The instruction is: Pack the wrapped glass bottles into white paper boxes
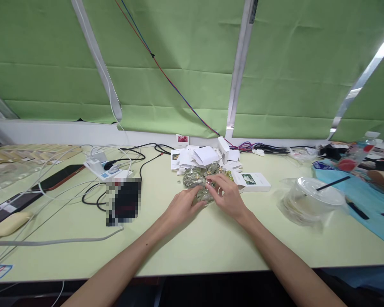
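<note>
My left hand (pixel 186 202) is closed, its thumb and fingers bent around the near side of a clear, greenish round item (pixel 205 195). My right hand (pixel 228 195) meets it from the right, with thumb and fingertips drawn together in a pinch at the item's top. What that pinch holds is too small to tell. Just beyond my fingers lie several similar shiny clear round items (pixel 192 175) with gold-coloured bits. A heap of white paper slips (pixel 205 155) sits behind them. Beside my right hand, a small white box (pixel 257 182) with a green picture lies flat.
On the left are a power strip (pixel 107 171), tangled cables, a pixelated dark device (pixel 125 200) and a yellow rounded object (pixel 10 224). A lidded plastic cup (pixel 320 196) with a black straw stands right, near a blue cloth (pixel 355 200) and a bottle (pixel 360 151).
</note>
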The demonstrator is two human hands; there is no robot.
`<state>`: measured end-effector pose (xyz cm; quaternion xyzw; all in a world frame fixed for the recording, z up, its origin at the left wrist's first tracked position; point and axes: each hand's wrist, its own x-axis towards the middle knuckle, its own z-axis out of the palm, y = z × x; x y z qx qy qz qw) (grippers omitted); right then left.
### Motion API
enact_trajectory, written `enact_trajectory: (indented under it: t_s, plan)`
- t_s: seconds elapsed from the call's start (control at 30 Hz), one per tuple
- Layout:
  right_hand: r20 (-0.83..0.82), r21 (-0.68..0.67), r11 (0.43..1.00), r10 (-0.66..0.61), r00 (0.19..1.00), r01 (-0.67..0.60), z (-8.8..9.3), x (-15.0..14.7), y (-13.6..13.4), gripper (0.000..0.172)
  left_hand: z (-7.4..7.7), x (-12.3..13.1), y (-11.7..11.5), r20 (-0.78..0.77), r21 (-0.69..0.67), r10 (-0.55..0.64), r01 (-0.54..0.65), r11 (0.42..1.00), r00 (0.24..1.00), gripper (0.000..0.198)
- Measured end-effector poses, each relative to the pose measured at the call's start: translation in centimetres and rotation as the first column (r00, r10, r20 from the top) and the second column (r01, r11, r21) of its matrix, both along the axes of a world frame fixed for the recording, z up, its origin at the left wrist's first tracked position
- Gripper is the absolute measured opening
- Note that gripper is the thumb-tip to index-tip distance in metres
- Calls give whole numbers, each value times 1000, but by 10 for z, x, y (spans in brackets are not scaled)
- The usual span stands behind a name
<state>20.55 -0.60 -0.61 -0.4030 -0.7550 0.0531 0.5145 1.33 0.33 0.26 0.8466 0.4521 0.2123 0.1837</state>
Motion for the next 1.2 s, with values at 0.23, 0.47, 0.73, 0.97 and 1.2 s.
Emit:
enact_trajectory:
  t_s: [0.23, 0.47, 0.73, 0.97, 1.2]
  plan:
    - [48, -83, 997, 9, 999, -5, -3, 1, 2, 24, 3, 1, -1, -22, -9, 5, -5, 1000, 1000, 35]
    - [99, -140, 990, 10, 995, 4, -3, 1, 1, 27, 2, 0, -1, -13, -8, 5, -5, 1000, 1000, 34]
    - [110, -96, 995, 7, 994, 3, -5, 2, 3, 27, 3, 0, -2, -9, -1, -3, 3, 1000, 1000, 33]
    - [83, -61, 998, 23, 996, -18, -11, 2, 6, 28, 3, -1, -3, 2, 4, -7, 7, 1000, 1000, 34]
    - [101, -24, 999, 40, 994, -38, -8, 1, 4, 29, 2, 0, -2, 3, -8, -5, 5, 1000, 1000, 36]
